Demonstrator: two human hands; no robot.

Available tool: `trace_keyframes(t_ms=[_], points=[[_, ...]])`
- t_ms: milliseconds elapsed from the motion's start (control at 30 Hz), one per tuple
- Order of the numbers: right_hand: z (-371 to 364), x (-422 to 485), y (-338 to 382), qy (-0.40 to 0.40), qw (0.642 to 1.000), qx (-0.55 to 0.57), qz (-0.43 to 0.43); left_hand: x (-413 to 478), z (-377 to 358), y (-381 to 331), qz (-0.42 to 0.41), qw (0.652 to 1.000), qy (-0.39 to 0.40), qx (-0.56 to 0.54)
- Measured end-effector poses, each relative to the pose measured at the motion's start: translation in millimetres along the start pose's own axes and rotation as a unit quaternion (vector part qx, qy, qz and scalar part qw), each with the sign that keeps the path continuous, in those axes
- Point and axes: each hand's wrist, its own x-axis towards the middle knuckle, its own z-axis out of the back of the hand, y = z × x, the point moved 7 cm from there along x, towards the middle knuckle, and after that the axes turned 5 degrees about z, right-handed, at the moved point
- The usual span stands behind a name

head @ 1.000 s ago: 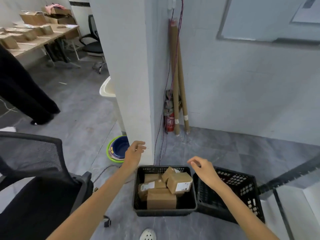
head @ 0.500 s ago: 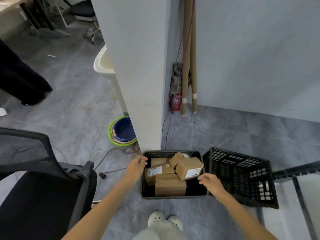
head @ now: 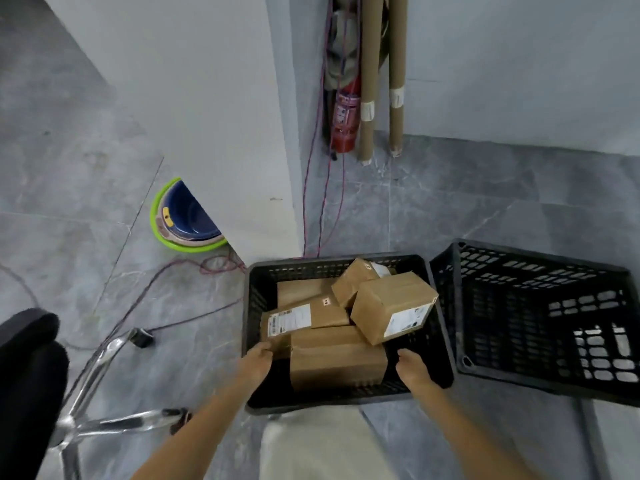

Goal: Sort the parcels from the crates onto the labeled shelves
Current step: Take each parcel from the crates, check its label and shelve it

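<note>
A black plastic crate [head: 252,306] stands on the floor in front of me with several brown cardboard parcels in it. The nearest parcel [head: 337,365] lies flat at the front. Behind it lie a flat parcel with a white label [head: 304,317] and a tilted box [head: 391,306]. My left hand [head: 256,363] is down inside the crate at the front parcel's left side, its fingertips at the labelled parcel's corner. My right hand [head: 412,370] is inside the crate just right of the front parcel, a small gap between them. Neither hand grips anything.
A second black crate [head: 536,323] lies tipped, with nothing in it, right of the first. A white pillar [head: 207,116] rises just behind, with stacked bowls [head: 180,220] and cables [head: 194,271] at its foot. An office chair [head: 31,375] stands left. Cardboard tubes [head: 369,98] and a red extinguisher [head: 346,123] lean in the corner.
I have bent down over the crate. Both hands dropped from above its rim into it, to either side of the front parcel.
</note>
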Motion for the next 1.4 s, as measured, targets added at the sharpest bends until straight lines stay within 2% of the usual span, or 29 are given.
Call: trace_keyframes(t_ms=[133,200,367,500,700,833,1000,1200,1400], points=[[-38.5,52.7,-31.2,0.037,0.999,0.024,-0.009,48.1,-50.9,31.5,0.042,0.992,0.118,-0.008],[-48.8,57.9,-38.9,0.038,0.998,0.045,-0.008,52.0,-65.5,40.1,0.070,0.987,0.140,-0.033],[-41.2,18.5,-28.9,0.039,0.996,0.077,0.013,17.1,-43.4,32.5,0.083,0.985,0.071,-0.132],[-7.5,-49.2,1.7,0.026,0.989,0.145,0.022,-55.3,-10.8,0.3,0.078,0.983,0.039,-0.162],[74.7,-186.4,71.0,0.006,0.960,0.278,0.017,-193.2,36.5,-83.1,0.007,0.982,0.070,-0.177],[145.7,-275.3,122.3,-0.015,0.947,0.318,0.043,-297.1,67.0,-149.2,-0.044,0.973,0.073,-0.212],[242.4,-363.0,195.2,-0.074,0.925,0.350,0.130,-410.2,90.2,-240.8,-0.125,0.955,0.130,-0.236],[339.3,-437.3,260.9,-0.141,0.891,0.378,0.208,-516.3,103.3,-346.5,-0.238,0.942,0.128,-0.200],[419.8,-504.3,305.3,-0.207,0.831,0.421,0.300,-620.4,110.8,-421.5,-0.341,0.902,0.165,-0.207]])
